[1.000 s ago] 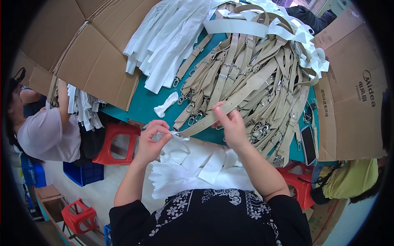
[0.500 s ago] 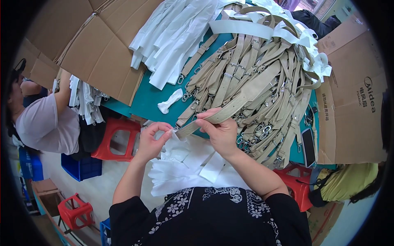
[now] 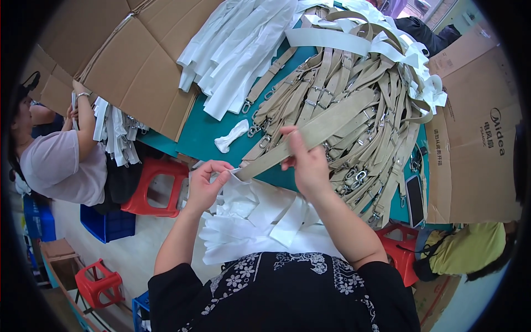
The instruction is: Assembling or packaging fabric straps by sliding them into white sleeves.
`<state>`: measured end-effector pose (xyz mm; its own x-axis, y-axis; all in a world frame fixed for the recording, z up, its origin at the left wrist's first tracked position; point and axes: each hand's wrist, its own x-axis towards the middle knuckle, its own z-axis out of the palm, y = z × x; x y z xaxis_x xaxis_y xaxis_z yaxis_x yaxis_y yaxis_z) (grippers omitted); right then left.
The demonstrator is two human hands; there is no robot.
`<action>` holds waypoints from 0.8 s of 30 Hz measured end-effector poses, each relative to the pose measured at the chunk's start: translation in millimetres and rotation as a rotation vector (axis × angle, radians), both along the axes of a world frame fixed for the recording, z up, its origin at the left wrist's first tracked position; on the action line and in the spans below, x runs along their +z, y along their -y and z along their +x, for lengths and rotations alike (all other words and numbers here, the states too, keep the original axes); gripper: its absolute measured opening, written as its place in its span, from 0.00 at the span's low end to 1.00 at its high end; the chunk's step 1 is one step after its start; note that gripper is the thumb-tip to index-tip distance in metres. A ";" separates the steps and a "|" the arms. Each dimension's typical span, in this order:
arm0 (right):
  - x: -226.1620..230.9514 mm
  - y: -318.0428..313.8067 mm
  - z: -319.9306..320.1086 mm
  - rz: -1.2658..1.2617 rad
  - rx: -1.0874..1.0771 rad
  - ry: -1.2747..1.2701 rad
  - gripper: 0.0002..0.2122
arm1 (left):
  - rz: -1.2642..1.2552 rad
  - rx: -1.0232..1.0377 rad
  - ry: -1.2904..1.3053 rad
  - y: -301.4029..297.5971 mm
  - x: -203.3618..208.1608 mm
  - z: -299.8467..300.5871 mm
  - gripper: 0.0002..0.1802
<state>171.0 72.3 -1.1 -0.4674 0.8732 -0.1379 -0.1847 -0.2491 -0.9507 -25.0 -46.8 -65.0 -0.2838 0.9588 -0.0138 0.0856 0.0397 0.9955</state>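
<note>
My left hand [image 3: 206, 183] is pinched on the mouth of a white fabric sleeve [image 3: 239, 191], where the near end of a beige strap [image 3: 326, 124] goes in. The strap slants up to the right, its broad plain face turned up, over the pile. Against its lower edge is my right hand [image 3: 310, 169], index finger stretched across the strap and thumb apart, slightly blurred. More white sleeves [image 3: 227, 243] lie across my lap. Beyond my hands spreads a heap of beige straps [image 3: 381, 138] with metal clasps and buckles.
On the green table [image 3: 193, 133] are a bunched white cloth [image 3: 230, 136], long white sleeves [image 3: 238, 50] and a phone [image 3: 414, 200]. Cardboard stands left [image 3: 133, 72] and right [image 3: 470, 133]. A co-worker [image 3: 66, 160] sits left, near a red stool [image 3: 157, 185]; another person in yellow [image 3: 470, 249] is at right.
The strap has turned from its edged, holed side to its plain face. My right hand has loosened its pinch and shifted slightly right and down, fingers spreading. My left hand keeps its pinch.
</note>
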 end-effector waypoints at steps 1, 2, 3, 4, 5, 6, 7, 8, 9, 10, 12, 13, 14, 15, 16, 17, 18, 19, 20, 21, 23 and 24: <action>0.8 6.8 -2.9 0.184 0.034 0.026 0.12 | 0.032 -0.007 0.058 -1.4 1.8 1.2 0.04; -0.3 16.6 -7.6 0.290 0.080 -0.011 0.11 | 0.062 -0.012 0.114 -0.9 3.9 2.2 0.04; -0.8 25.8 -11.2 0.399 0.113 -0.045 0.10 | 0.062 -0.019 0.115 -3.3 6.5 3.8 0.04; -19.1 30.0 -15.3 0.455 0.190 -0.118 0.10 | 0.119 -0.065 0.144 -5.6 9.0 5.3 0.03; -28.4 31.9 -15.8 0.456 0.188 -0.121 0.10 | 0.176 -0.107 0.170 -6.5 10.6 5.0 0.03; -34.4 33.3 -16.1 0.647 0.315 0.111 0.11 | 0.177 -0.109 0.167 -7.0 10.6 4.8 0.03; -37.5 33.6 -16.1 0.833 0.439 0.348 0.13 | 0.155 -0.098 0.120 -7.3 9.4 4.9 0.03; -36.2 31.2 -16.6 0.835 0.441 0.344 0.13 | 0.133 -0.081 0.073 -6.5 6.8 3.5 0.03; -31.7 25.8 -14.9 0.666 0.382 0.159 0.15 | 0.134 -0.078 0.070 -6.2 4.4 1.0 0.03; -25.1 19.7 -12.6 0.494 0.320 -0.022 0.16 | 0.121 -0.059 0.050 -6.0 2.0 -2.1 0.03; -4.4 8.2 -5.5 0.287 0.241 -0.121 0.17 | 0.102 -0.041 0.036 -1.5 -0.3 -1.5 0.03; 1.9 3.5 -2.7 0.274 0.184 -0.158 0.16 | 0.097 -0.037 0.035 -0.2 1.1 0.4 0.03; 10.5 2.8 -0.6 0.326 0.130 -0.075 0.14 | 0.092 -0.031 0.034 -0.7 2.2 1.7 0.04; 9.6 3.6 -1.2 0.325 0.135 -0.074 0.14 | 0.092 -0.026 0.036 -1.0 5.0 3.6 0.04; 7.9 6.7 -1.8 0.515 0.168 -0.008 0.13 | 0.106 -0.020 0.128 -1.2 9.3 6.0 0.04; 6.7 12.1 -0.1 0.707 0.191 0.060 0.12 | 0.123 -0.023 0.219 -1.9 13.5 9.5 0.04; 0.2 19.6 -1.9 0.800 0.243 0.152 0.12 | 0.122 -0.029 0.220 -3.6 16.9 11.9 0.04; -13.6 27.7 -5.7 0.799 0.237 0.154 0.12 | 0.189 -0.083 0.150 -5.5 19.9 14.0 0.04; -29.6 34.1 -10.2 0.770 0.266 0.191 0.12 | 0.261 -0.141 0.078 -8.5 22.7 15.4 0.03; -35.3 34.9 -15.2 0.744 0.302 0.223 0.12 | 0.265 -0.143 0.074 -9.2 21.6 14.8 0.03; -27.8 26.7 -13.2 0.708 0.344 0.166 0.14 | 0.102 -0.127 0.181 -7.1 10.4 14.0 0.05; -19.6 25.1 -7.8 0.455 0.287 0.035 0.15 | 0.080 -0.102 0.139 -3.2 -0.5 9.8 0.06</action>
